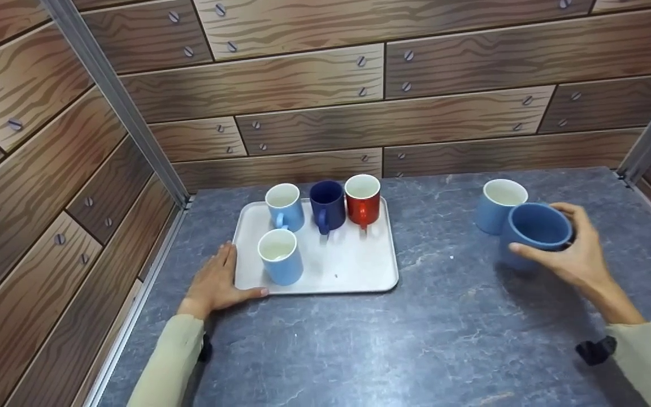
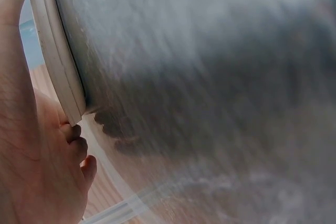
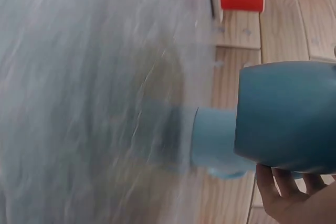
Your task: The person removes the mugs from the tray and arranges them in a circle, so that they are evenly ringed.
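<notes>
White tray (image 1: 348, 271), just right of left hand (image 1: 215, 280), carries four mugs: near light-blue mug (image 1: 283, 263) closest to that hand; farther off, rear light-blue mug (image 1: 287, 210), navy mug (image 1: 327, 206), red mug (image 1: 363, 204). Left hand uncurled, fingers at tray's left edge, thumb at front edge. Right hand (image 1: 582, 257) grasps blue cup (image 1: 537, 229) by its sides, raised off table (image 1: 325, 350). Lone light-blue mug (image 1: 491, 210) stands just beyond right hand, to its left.

Pale glare on the tabletop (image 1: 382, 350), hazy wrist views
</notes>
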`<action>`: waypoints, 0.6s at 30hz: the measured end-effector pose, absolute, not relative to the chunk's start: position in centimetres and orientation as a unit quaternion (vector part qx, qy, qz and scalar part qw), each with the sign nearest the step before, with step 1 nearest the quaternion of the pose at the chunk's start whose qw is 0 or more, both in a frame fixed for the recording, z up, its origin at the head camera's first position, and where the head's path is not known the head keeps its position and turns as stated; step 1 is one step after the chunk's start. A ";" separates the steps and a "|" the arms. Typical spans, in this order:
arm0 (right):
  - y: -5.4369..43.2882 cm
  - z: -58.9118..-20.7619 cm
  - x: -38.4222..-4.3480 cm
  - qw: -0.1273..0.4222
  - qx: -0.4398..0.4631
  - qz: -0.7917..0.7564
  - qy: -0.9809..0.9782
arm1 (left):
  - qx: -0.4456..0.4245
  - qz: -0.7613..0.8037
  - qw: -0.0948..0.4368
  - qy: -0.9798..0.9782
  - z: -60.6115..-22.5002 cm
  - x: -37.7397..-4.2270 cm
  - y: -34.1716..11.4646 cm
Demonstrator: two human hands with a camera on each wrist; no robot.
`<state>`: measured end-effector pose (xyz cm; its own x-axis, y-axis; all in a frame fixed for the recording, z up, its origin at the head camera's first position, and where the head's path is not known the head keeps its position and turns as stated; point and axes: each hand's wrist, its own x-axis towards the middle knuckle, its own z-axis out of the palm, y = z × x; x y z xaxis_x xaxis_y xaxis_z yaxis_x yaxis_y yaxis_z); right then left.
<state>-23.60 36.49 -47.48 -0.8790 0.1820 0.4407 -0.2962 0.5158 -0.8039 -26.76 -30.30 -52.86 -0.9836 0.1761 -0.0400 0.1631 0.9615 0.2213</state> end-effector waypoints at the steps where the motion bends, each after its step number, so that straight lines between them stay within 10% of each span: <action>1: 37.0 -47.6 -23.7 0.243 0.028 0.487 -0.839 | 0.086 0.110 0.029 0.990 -52.9 -26.8 -30.3; 18: 40.9 -48.9 -27.5 0.201 -0.083 0.417 -0.883 | 0.079 0.116 0.034 0.989 -52.9 -26.7 -30.1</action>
